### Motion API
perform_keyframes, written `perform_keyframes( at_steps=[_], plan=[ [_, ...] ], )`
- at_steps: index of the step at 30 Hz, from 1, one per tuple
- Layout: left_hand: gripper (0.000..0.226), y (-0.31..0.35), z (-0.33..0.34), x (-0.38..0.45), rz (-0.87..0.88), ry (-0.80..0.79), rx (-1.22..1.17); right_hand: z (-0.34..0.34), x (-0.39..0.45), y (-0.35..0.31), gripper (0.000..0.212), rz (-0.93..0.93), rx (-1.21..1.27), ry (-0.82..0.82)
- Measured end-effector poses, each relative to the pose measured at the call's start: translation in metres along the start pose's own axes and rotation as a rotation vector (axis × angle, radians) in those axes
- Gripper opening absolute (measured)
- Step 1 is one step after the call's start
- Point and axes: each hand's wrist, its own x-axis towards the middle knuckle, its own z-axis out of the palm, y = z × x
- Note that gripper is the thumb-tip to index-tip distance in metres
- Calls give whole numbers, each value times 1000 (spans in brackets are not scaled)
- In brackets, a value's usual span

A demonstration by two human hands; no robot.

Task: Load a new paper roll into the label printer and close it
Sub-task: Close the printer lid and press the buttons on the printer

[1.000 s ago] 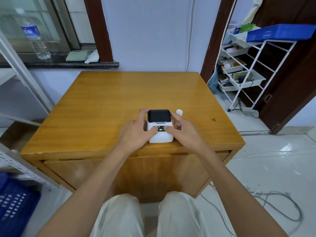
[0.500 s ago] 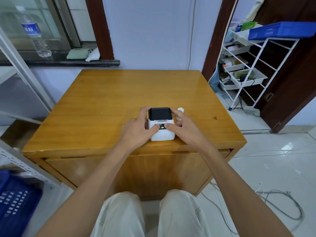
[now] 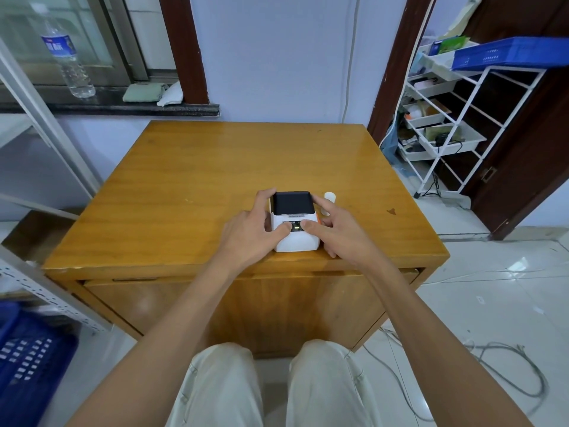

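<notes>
A small white label printer (image 3: 296,238) with a black lid sits near the front edge of the wooden table (image 3: 215,180). Its lid is down. My left hand (image 3: 249,232) grips the printer's left side, thumb on the front panel, fingers along the lid's edge. My right hand (image 3: 335,232) holds the right side, thumb on the front panel beside the small lit display. A white paper roll (image 3: 329,199) stands on the table just behind my right fingers, partly hidden by them.
A white wire rack (image 3: 446,131) with trays and a blue crate stands at the right by a dark door. A water bottle (image 3: 66,60) is on the window sill at the left. A blue basket (image 3: 27,365) sits on the floor lower left; cables lie lower right.
Both hands stay on the printer; my thumbs have shifted slightly on the front panel. The view has tilted a little, otherwise nothing has moved.
</notes>
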Motion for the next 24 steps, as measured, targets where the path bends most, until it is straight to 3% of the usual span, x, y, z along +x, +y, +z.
perform_keyframes(
  at_steps=[24],
  plan=[
    [74,1,-1,0,-3,-2,-19,-1,-2,0,70,-58,-25,-13]
  ],
)
